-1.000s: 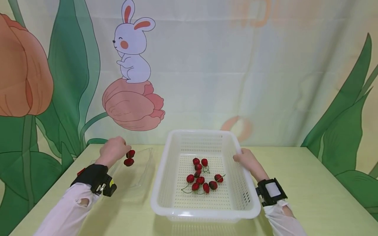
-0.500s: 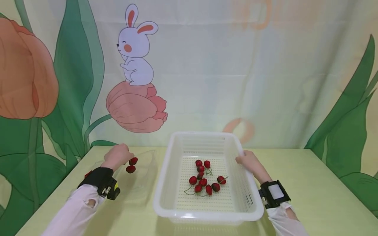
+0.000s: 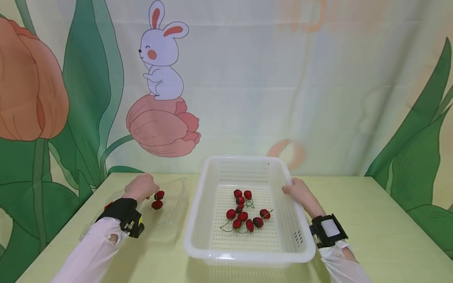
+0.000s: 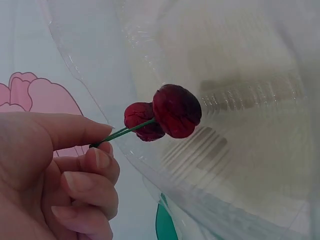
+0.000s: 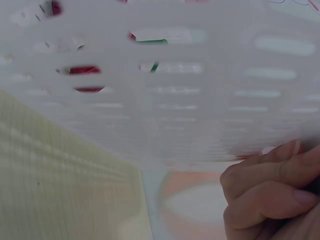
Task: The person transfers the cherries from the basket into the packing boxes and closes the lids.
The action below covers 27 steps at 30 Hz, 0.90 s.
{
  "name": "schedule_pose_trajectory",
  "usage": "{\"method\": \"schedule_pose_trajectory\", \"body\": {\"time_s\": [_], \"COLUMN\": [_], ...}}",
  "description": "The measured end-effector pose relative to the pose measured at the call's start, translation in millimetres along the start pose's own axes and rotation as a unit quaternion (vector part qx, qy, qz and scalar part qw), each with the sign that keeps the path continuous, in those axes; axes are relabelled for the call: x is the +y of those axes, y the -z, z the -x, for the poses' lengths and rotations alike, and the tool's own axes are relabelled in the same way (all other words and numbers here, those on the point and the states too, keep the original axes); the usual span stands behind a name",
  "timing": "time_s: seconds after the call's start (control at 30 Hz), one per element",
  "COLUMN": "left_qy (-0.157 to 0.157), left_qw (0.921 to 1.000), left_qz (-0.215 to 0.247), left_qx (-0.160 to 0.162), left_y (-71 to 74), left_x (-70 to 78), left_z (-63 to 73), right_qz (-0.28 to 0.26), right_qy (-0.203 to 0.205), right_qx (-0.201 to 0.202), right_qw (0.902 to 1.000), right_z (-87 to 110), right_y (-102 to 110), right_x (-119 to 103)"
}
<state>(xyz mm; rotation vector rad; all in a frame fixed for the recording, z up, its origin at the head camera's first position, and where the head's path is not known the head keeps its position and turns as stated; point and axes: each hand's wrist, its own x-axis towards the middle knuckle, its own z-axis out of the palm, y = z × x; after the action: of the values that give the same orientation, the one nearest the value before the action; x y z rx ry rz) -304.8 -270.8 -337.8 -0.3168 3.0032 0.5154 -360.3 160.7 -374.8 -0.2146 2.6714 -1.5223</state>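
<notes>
My left hand [image 3: 141,187] pinches the green stems of two dark red cherries [image 4: 177,111] between thumb and forefinger. They hang over a clear plastic container [image 3: 173,204] at the left of the table. Seen from the left wrist, the stems [image 4: 122,132] run from the fingertips to the fruit. My right hand [image 3: 299,194] grips the right rim of a white slotted basket [image 3: 247,257], its fingers curled on the outer wall in the right wrist view. Several red cherries [image 3: 242,216], some with green stems, lie loosely on the basket's floor.
The pale yellow table [image 3: 375,228] extends to the right of the basket. Behind it hangs a curtain [image 3: 240,86] printed with a rabbit and tulips. The clear container stands close to the basket's left side.
The left hand, with the two cherries, has come lower and slightly nearer over the clear container. The right hand keeps its hold on the basket rim.
</notes>
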Motion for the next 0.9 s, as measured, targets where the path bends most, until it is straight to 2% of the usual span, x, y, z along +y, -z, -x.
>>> {"method": "schedule_pose_trajectory", "body": {"time_s": [0.23, 0.5, 0.9], "left_qy": [0.006, 0.011, 0.003], "left_qw": [1.0, 0.9998, 0.9996], "left_qz": [-0.003, -0.018, -0.026], "left_qx": [-0.003, -0.002, -0.005], "left_y": [-4.4, -7.6, -10.4], "left_x": [-2.7, 3.2, 5.6], "left_z": [-2.1, -6.1, -9.9], "right_qz": [0.0, -0.009, -0.004], "right_qy": [-0.002, -0.007, 0.001], "right_qx": [-0.007, -0.008, -0.009], "right_qw": [1.0, 0.9999, 1.0], "right_z": [0.8, 1.5, 2.2], "right_y": [0, 1, 2], "right_x": [0, -2, -1]}}
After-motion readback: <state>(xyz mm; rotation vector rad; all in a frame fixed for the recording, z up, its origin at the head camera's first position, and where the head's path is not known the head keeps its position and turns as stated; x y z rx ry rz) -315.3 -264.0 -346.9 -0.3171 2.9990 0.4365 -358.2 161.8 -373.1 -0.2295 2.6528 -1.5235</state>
